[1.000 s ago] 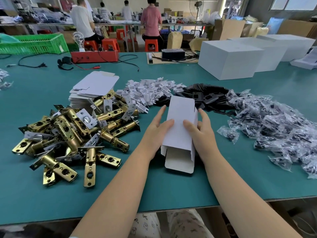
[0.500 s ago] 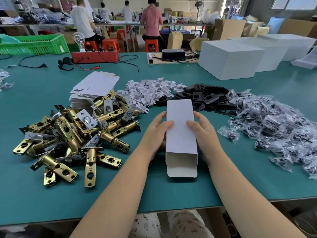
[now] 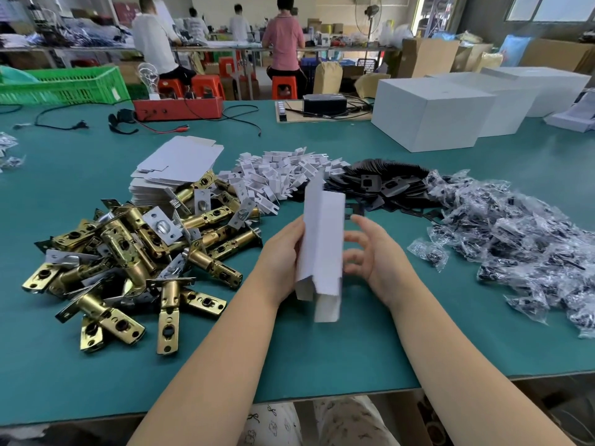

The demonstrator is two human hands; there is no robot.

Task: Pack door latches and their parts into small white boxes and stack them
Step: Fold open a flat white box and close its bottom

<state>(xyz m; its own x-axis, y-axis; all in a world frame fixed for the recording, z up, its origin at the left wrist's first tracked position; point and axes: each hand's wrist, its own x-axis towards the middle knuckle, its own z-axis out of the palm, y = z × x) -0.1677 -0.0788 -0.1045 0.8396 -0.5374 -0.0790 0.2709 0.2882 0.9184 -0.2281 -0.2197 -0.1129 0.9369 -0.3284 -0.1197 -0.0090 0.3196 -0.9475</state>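
I see the small white box [image 3: 322,249] held up off the green table [image 3: 322,355], tilted on edge, its open end with flaps toward me. It is smeared by motion, so I cannot make out its flaps clearly or see inside it. My left hand [image 3: 283,255] holds it from the left side; the fingers go behind the card and are hidden. My right hand [image 3: 370,252] is just beside the box, fingers loosely spread and blurred; I cannot tell whether any fingertip touches the card.

Left of the hands lies a heap of brass latches [image 3: 128,259], some with silver plates. Behind that heap is a stack of flat white cards [image 3: 177,169], partly covered by it. Beyond the box sit a pile of small white folded pieces [image 3: 283,172] and a pile of black plates [image 3: 386,185], the box hiding part of each. To the right, clear bags [image 3: 515,239] of dark small parts run off the edge; their contents are too small to identify.
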